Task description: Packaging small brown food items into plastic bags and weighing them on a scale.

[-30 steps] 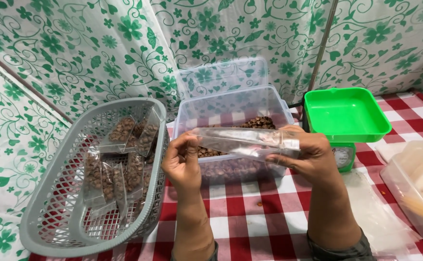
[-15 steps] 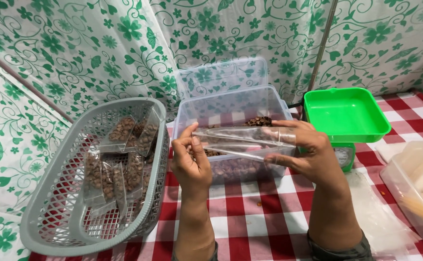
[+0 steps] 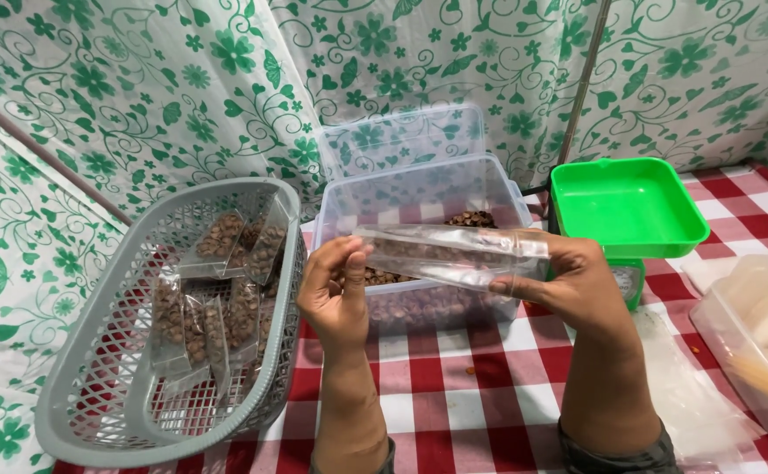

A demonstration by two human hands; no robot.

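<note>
My left hand (image 3: 338, 290) and my right hand (image 3: 568, 281) hold a clear empty plastic bag (image 3: 454, 254) stretched sideways between them, above a red-and-white checked tablecloth (image 3: 454, 395). The left fingers pinch the bag's left end; the right fingers grip its right end. Just behind the bag stands a clear plastic box (image 3: 419, 202) with brown nuts in it, its lid leaning up behind.
A grey mesh basket (image 3: 94, 395) at the left holds several small filled bags of nuts (image 3: 217, 298). A green scale tray (image 3: 625, 206) stands at the right. A clear container (image 3: 761, 342) sits at the right edge. Green floral cloth hangs behind.
My left hand has slid inward along the bag, toward the right hand, and the bag's left end is now pinched between the fingers.
</note>
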